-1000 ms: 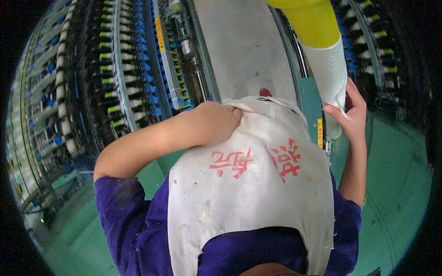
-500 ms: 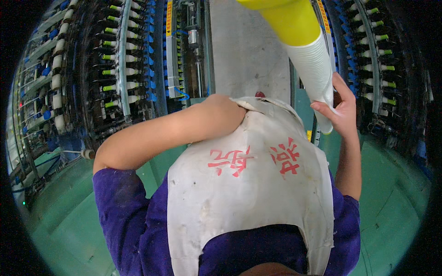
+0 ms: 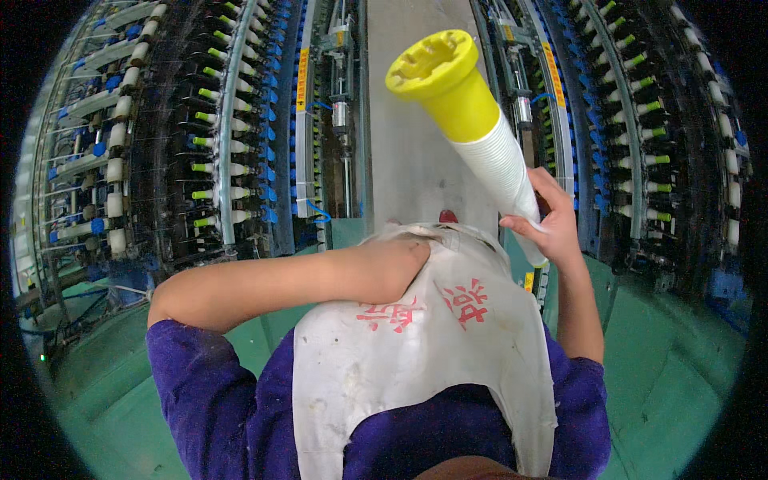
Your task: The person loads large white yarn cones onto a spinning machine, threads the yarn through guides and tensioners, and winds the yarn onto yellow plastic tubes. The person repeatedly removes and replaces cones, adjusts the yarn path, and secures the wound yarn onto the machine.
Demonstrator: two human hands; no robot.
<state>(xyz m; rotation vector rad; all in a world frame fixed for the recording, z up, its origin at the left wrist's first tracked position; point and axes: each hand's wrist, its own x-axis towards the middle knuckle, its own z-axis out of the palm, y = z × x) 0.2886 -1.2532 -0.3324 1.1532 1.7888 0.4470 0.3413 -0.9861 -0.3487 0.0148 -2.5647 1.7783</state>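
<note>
My right hand (image 3: pixel 556 228) is closed round the lower part of a large bobbin (image 3: pixel 500 172) wound with white yarn. The bobbin tilts up and to the left, and its flared yellow end, notched inside and hollow, faces me over the aisle. A yellow rim also shows at its lower tip, below my hand. My left hand (image 3: pixel 400 268) lies against the front of my white apron (image 3: pixel 432 360) at waist height. Its fingers are tucked into a fold or pocket of the cloth, so what they hold, if anything, is hidden.
Long spinning machines flank the grey aisle floor (image 3: pixel 420 152). Rows of small white bobbins with green tips (image 3: pixel 224 170) stand along the left machine, and similar bobbins (image 3: pixel 644 160) along the right one. Green panels (image 3: pixel 656 344) lie on both sides of me.
The bobbin has come down and left with my right hand, and its flared yellow end is now fully in view. My left hand stays at the apron, slightly lower in the picture.
</note>
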